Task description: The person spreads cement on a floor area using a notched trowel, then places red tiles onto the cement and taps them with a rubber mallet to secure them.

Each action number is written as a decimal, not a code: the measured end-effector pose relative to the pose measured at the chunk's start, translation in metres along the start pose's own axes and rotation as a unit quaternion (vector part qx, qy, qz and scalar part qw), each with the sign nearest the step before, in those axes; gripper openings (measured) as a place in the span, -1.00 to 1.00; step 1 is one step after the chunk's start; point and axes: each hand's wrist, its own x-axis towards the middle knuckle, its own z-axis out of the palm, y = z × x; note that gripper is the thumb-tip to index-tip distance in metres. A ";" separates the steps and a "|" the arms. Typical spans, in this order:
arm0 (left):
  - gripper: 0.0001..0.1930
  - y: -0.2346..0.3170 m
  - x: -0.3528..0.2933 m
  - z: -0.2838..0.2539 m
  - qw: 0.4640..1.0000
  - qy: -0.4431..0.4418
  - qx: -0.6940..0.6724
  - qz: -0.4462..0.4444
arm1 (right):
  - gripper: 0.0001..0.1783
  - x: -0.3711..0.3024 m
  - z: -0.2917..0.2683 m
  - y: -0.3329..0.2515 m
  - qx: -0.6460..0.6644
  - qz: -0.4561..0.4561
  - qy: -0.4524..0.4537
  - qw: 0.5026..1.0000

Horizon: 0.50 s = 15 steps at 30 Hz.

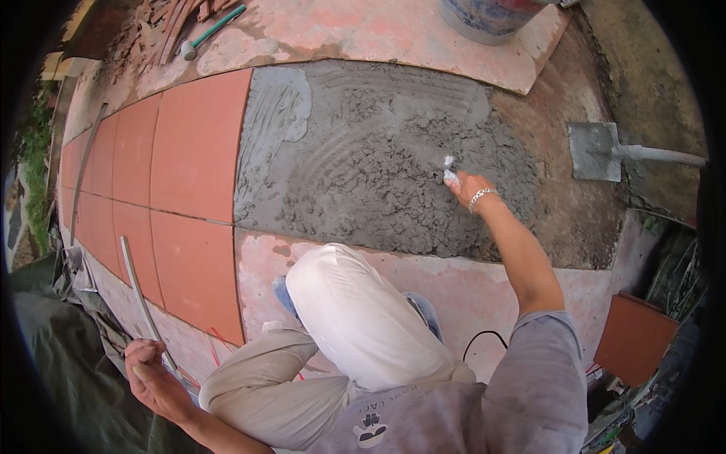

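My right hand (472, 189), with a silver chain bracelet at its wrist, is closed round a whitish, mortar-smeared tool handle (451, 175). It is held over the right part of a bed of wet grey mortar (363, 163). The tool's working end cannot be told apart from the mortar. The bed is rough and lumpy around my hand, with smoother curved strokes further left. Away at the lower left, beside my knee, my left hand (155, 378) has its fingers curled in, and nothing shows in them. Laid reddish tiles (198, 144) border the mortar on its left.
A shovel (595, 151) lies at the right. A bucket (491, 19) stands at the far side, and a green-handled mallet (214, 32) lies far left. Long thin bars (138, 287) rest along the tiles. A loose tile (635, 338) leans at lower right.
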 end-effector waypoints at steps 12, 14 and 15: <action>-0.57 0.009 0.002 0.002 1.000 -0.016 -0.004 0.010 | -0.37 0.002 0.087 -0.062 0.498 0.064 -0.088 0.860; -0.57 0.010 0.003 0.004 0.999 -0.027 -0.019 0.032 | -0.28 -0.021 0.094 -0.062 0.270 -0.026 -0.037 0.962; -0.58 0.011 0.003 0.004 0.999 -0.026 -0.009 0.024 | -0.27 -0.033 0.092 -0.060 0.165 -0.030 0.003 0.986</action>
